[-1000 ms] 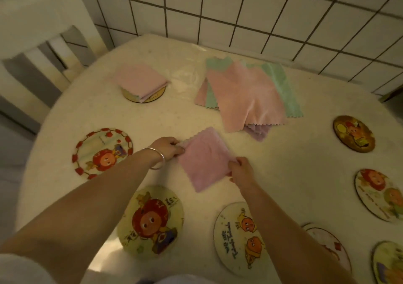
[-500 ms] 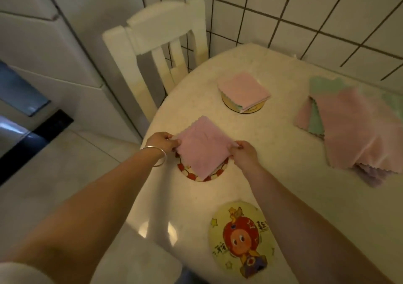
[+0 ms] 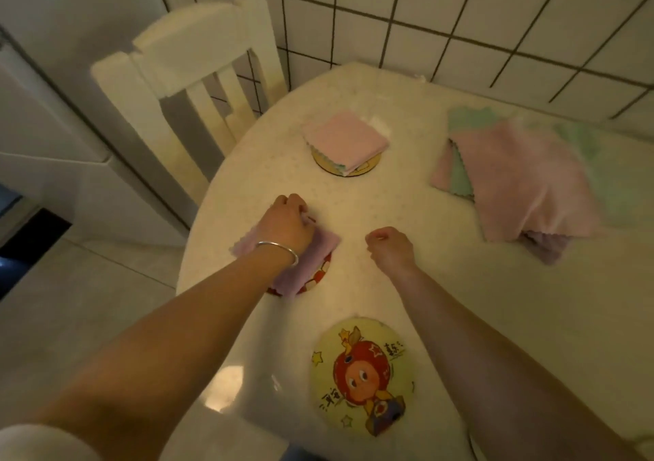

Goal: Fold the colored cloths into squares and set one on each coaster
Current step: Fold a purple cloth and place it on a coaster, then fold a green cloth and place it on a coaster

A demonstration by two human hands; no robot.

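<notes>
1. Folded pink cloth (image 3: pixel 320 248): a soft, slightly fuzzy square with a zigzag-cut edge showing at its left side. It lies on the red-and-white rimmed coaster (image 3: pixel 318 276) near the table's left edge, covering most of it; only the coaster's lower right rim shows.
2. My left hand (image 3: pixel 285 223) rests on the far part of that cloth, knuckles up, fingers curled under. I cannot tell whether they pinch the cloth or only press on it. A silver bangle (image 3: pixel 279 250) sits on the wrist.
3. My right hand (image 3: pixel 389 248) hovers just right of the cloth, apart from it, fingers curled in and grasping nothing.
4. Farther back, a second folded cloth (image 3: pixel 348 140), pink on top with a green layer at its edge, sits on a yellow-rimmed coaster (image 3: pixel 345 170).
5. At right, a loose pile of unfolded cloths (image 3: pixel 523 184): pink on top, green and lilac beneath, zigzag edges.
6. Nearest me, a bare cartoon coaster (image 3: pixel 362 375) with a red round-headed figure.
7. All of it is on a cream oval table (image 3: pixel 460 301); a white slatted chair (image 3: pixel 198 71) and tiled wall (image 3: pixel 424 11) are behind.
</notes>
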